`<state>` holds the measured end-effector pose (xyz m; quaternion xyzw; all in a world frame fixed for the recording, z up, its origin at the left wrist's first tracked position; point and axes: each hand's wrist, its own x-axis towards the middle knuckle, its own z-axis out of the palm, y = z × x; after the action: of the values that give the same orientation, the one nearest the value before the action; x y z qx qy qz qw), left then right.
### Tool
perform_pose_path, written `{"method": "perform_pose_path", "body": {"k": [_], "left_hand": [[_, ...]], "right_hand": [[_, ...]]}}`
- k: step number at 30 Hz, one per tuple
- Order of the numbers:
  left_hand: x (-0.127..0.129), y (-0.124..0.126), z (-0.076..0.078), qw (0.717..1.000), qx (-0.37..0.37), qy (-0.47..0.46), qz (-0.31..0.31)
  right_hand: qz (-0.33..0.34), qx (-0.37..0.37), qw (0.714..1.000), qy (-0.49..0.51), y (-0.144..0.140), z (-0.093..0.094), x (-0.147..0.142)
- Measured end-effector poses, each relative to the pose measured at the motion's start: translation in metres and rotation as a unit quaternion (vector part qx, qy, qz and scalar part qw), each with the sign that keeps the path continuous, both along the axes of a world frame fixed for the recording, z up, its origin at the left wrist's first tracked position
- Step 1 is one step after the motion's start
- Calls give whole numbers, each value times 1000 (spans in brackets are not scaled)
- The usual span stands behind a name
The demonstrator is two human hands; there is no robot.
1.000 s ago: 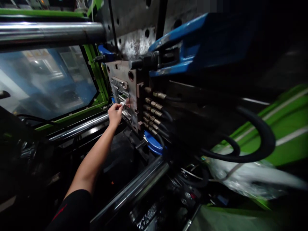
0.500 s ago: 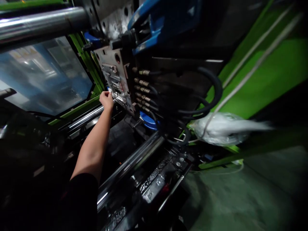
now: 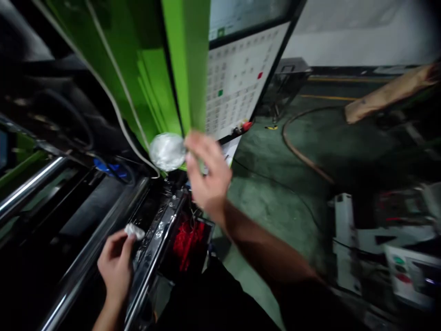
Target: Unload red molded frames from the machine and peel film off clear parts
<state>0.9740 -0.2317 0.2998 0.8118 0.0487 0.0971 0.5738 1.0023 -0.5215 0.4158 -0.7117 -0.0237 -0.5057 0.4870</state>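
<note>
My left hand (image 3: pixel 116 263) is low at the front, by the machine's shiny rail (image 3: pixel 156 250), and pinches a small pale moulded part (image 3: pixel 134 231) between thumb and fingers. My right hand (image 3: pixel 206 172) is raised and blurred, fingers spread, holding nothing. It hovers beside a clear plastic bag (image 3: pixel 167 151) that hangs at the lower edge of the green machine door (image 3: pixel 161 69).
A white control panel (image 3: pixel 237 80) with many keys and a red knob sits right of the green door. Red material (image 3: pixel 188 241) lies in a dark bin below. A chrome tie bar (image 3: pixel 27 188) runs at the left. Grey-green floor, a hose and pale equipment (image 3: pixel 386 248) fill the right.
The view has swung right, away from the mould. My left hand has pulled back from the mould plate with a small part; my right hand has come into view near the bag.
</note>
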Motion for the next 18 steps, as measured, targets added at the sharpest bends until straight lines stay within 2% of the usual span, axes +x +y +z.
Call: {"method": "perform_pose_path", "body": {"k": [2,3,5,7,9,11,14,16,18], "left_hand": [[-38,-25,-22,994,-29,99,19],[-51,-37,-32,989,-58,136,20],[-68,-60,-48,977,-96,189,1],[-76,-80,-59,972,-90,216,-29],[-81,-98,-66,968,-74,235,-47],[-85,-113,-71,961,-94,250,-66],[-87,-131,-74,942,-142,286,-100],[-86,-138,-76,933,-153,307,-112],[-84,-139,-82,932,-141,314,-118]], "right_hand": [[162,60,977,125,19,-57,-39],[239,108,945,197,26,-86,-56],[358,219,847,327,36,-138,-82],[401,301,771,393,36,-175,-98],[406,343,736,419,29,-196,-106],[396,354,730,431,14,-207,-110],[338,337,753,453,-22,-219,-101],[254,313,781,476,-55,-230,-81],[139,276,809,501,-91,-242,-48]]}}
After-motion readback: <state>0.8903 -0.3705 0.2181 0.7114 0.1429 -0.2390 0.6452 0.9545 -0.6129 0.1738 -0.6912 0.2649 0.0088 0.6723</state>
